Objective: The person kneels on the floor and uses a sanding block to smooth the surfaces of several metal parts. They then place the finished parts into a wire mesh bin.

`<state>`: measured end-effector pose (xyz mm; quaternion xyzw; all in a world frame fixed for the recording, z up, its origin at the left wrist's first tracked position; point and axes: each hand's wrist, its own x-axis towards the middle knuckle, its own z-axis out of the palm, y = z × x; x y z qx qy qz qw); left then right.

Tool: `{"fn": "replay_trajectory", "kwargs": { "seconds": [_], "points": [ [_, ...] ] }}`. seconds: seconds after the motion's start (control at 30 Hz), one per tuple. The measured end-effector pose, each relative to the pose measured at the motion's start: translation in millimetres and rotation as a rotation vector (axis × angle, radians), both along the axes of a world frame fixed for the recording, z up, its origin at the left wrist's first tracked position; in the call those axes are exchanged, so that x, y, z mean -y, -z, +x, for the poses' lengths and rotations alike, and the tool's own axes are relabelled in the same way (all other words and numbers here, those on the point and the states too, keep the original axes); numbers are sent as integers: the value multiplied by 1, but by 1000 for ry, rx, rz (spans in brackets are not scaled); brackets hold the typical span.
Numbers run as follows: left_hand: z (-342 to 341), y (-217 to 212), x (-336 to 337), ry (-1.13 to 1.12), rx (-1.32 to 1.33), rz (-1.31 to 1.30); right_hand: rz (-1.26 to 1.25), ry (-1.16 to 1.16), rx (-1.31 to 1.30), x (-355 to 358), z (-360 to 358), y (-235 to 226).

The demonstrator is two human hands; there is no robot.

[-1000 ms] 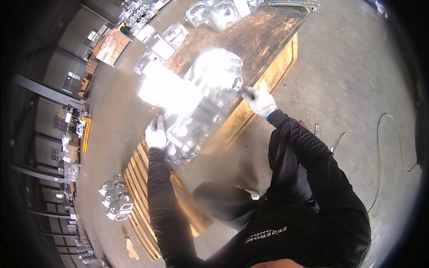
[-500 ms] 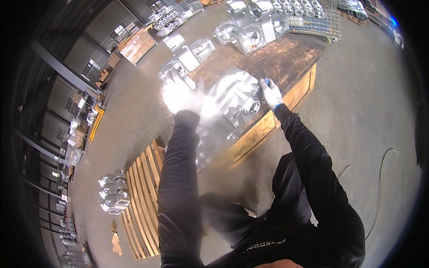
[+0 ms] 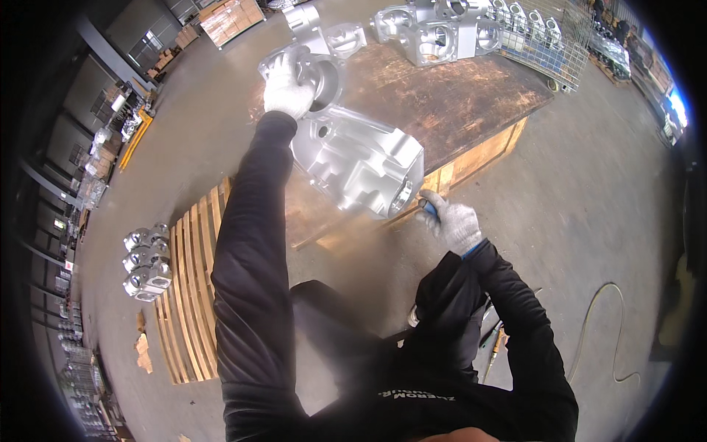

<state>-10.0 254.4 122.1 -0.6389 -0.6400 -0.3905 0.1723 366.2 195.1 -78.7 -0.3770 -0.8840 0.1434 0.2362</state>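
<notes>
A large silver cast-metal housing [image 3: 361,158] lies at a slant over the near left part of the brown wooden tabletop. My left hand [image 3: 287,87], in a white glove, grips the rim at its far end, beside a big round opening. My right hand [image 3: 455,225], also gloved, is beside the housing's near right end, close to a round bore there. Its fingers are closed round a small blue object [image 3: 428,209], whose kind I cannot make out. Whether that object touches the housing is unclear.
More silver castings [image 3: 434,37] stand along the table's [image 3: 471,96] far edge. A wire cage [image 3: 549,55] with metal parts is beyond. Left are a slatted wooden pallet [image 3: 191,295] and stacked castings [image 3: 147,261]. A thin hose [image 3: 618,324] lies on the floor at right.
The housing has turned, bringing its bored end round toward the near right. My right hand has come nearer my body with the blue object; my left hand is now on the far rim.
</notes>
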Motion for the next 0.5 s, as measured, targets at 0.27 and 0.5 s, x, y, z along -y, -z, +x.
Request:
{"fn": "replay_trajectory", "kwargs": {
  "seconds": [0.27, 0.5],
  "points": [
    [-2, 3, -2, -17, -29, 30, 420, -22, -21, -43, -15, -1],
    [-5, 6, -7, -6, 19, 68, -80, 83, -132, 32, -40, 17]
  ]
}}
